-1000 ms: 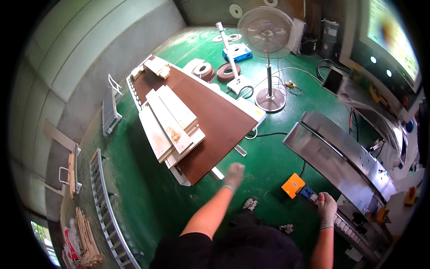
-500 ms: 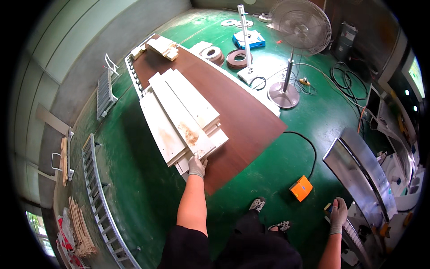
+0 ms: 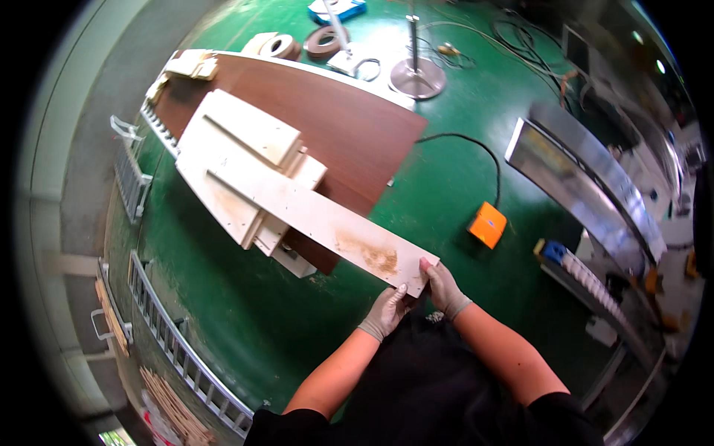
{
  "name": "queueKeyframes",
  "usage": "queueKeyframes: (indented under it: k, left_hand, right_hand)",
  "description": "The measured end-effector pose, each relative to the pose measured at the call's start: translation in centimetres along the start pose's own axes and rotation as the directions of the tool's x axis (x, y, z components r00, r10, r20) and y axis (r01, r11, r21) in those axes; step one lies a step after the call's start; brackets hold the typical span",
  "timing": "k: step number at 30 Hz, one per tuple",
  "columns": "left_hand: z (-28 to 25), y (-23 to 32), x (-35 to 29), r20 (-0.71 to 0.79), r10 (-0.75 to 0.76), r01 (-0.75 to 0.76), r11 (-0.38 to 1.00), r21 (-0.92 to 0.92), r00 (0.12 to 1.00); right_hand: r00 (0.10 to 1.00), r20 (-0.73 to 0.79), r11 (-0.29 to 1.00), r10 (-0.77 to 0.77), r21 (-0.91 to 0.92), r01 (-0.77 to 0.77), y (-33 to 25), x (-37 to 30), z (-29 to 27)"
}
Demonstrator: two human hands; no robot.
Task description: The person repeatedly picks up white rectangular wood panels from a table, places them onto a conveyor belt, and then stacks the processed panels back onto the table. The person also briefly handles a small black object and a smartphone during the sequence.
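Observation:
A long white board (image 3: 331,223) with a brown dusty patch reaches from the stack toward my body. Its near end is gripped by both gloved hands: my left hand (image 3: 385,308) has its thumb on top at the left corner, and my right hand (image 3: 441,286) pinches the right corner. The fingers beneath the board are hidden. The far end of the board still lies over the stack of white boards (image 3: 253,134) on the brown-topped table (image 3: 364,134).
Smaller white pieces (image 3: 192,65) lie at the table's far end. An orange pedal box (image 3: 488,225) with a black cable sits on the green floor to the right, near a metal-clad machine (image 3: 573,186). Along the left runs a roller conveyor (image 3: 178,349); a fan base (image 3: 417,78) stands behind the table.
The dusty board has been pulled off the stack toward me. My right hand has come from the machine side onto its end, beside my left hand. The view has shifted right.

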State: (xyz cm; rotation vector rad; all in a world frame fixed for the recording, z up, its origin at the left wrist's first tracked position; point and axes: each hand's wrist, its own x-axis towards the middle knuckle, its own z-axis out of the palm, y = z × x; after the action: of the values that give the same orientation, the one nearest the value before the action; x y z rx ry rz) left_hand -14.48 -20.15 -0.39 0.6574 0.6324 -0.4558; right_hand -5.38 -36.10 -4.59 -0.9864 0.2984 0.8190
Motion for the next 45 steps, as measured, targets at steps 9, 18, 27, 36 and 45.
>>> queueKeyframes:
  k: [9,18,27,36,45]
  left_hand:
    - [-8.1,10.0,2.2,-0.108,0.269,-0.287,0.931,-0.227,0.957]
    - [10.5,-5.5,-0.4,0.107,-0.158,0.107,0.92,0.376,0.982]
    - [24.7,-30.8,-8.5,0.243,-0.422,0.059,0.588,0.807,0.873]
    - [28.4,-37.6,-12.3,0.342,-0.564,-0.113,0.401,0.909,0.752]
    - [31.9,-33.8,-9.5,0.271,-0.676,-0.081,0.299,0.951,0.685]
  right_hand:
    - [0.952,-0.266,0.985,-0.153,-0.114,0.126,-0.3,-17.8,-15.9]
    - [0.167,-0.866,0.882,-0.472,-0.464,0.089,12.9,-41.8,-33.6]
    - [-0.519,-0.469,0.644,-0.715,-0.73,-0.228,11.1,-56.5,-21.0]
    - [-0.313,-0.775,0.828,-0.549,-0.555,-0.08,20.4,-46.9,-19.9]
    - [-0.37,-0.806,0.886,-0.463,-0.421,-0.193,19.4,-43.5,-22.1]
